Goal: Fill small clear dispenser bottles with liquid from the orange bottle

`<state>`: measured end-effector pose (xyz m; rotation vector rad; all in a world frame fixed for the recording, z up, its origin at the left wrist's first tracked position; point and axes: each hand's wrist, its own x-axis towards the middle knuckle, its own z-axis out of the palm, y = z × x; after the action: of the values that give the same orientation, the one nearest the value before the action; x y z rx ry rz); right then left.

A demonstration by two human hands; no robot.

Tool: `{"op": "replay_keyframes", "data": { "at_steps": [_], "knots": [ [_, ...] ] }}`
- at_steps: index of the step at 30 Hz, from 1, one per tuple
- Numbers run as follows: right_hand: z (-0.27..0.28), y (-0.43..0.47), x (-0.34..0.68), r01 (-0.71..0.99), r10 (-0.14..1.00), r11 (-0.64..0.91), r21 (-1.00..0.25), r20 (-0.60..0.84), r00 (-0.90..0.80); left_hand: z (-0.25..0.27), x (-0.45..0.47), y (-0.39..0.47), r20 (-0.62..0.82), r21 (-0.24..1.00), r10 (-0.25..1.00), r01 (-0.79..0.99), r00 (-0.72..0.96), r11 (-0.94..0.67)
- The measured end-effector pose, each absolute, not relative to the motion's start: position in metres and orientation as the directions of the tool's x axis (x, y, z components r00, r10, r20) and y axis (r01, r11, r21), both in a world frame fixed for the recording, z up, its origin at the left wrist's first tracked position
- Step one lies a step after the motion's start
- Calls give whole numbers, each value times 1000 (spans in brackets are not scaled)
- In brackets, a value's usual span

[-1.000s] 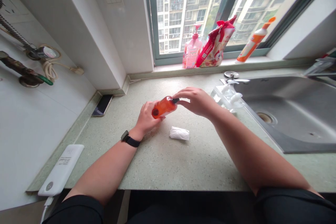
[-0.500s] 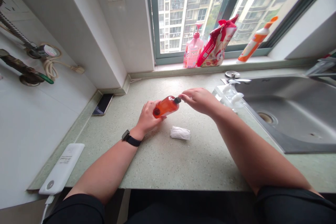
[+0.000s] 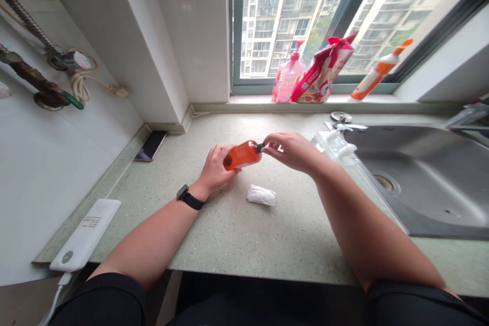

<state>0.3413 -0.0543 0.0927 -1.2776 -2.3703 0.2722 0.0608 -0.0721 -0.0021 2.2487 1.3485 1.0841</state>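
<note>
As L-grip wraps btl, R-grip (arched) pinches cap.

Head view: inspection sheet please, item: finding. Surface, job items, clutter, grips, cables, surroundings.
Surface: counter, pale green, speckled.
Job items: orange bottle, held tilted, black cap end toward the right; whether it touches the counter, cannot tell.
Clutter: folded tissue nearer the person than the bottle; phone by the left wall; power bank at front left.
Grips: left grip around the bottle; right grip at the cap, pinch unclear.
Cables: white cable from the power bank, running out of frame; coiled cord at the left wall.
Surroundings: sink at right; pink bottle, red bag and squeeze bottle on the sill.
</note>
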Motion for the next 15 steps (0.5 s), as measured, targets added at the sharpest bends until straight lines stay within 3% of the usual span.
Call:
{"op": "replay_keyframes", "data": {
  "at_steps": [9,15],
  "knots": [
    [93,-59,342,642,764,645,-414,322,-560,-2,60,-71,464,596,841,604,278,-528],
    [90,-57,337,761,829,556,-333,291,-478,-2,61,-71,457,583,843,621,284,-524]
  ]
}}
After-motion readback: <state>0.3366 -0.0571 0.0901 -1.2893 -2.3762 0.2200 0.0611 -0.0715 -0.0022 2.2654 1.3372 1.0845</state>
